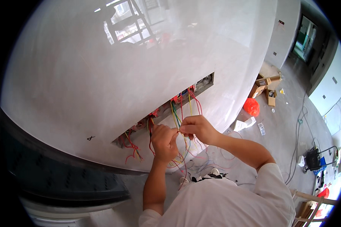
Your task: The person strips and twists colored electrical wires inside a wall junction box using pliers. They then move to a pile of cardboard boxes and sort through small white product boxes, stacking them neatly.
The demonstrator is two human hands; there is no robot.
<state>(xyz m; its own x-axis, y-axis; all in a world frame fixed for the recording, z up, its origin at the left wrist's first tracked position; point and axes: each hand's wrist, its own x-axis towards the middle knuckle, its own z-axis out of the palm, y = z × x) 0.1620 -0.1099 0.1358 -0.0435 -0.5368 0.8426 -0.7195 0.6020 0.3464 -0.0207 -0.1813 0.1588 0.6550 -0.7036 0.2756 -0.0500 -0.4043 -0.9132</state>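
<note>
A long, narrow slot (206,82) is cut in the pale, glossy wall, and thin red, yellow, green and blue electrical wires come out of it. My left hand (164,143) is closed in a pinch on wires just below the slot's middle. My right hand (198,129) pinches at the same spot from the right, its fingertips meeting the left ones around thin wires. The wire ends between the fingers are too small to make out. Red wires (189,99) loop down above my right hand. A separate bundle of red wires (132,147) hangs loose at the slot's left end.
Loose wires trail on the floor by my feet. To the right lie cardboard boxes (270,96), a red plastic bag (251,107) and white scraps (245,124). A cable (297,132) runs along the floor near a black cart (313,159). A wooden frame (310,200) stands at lower right.
</note>
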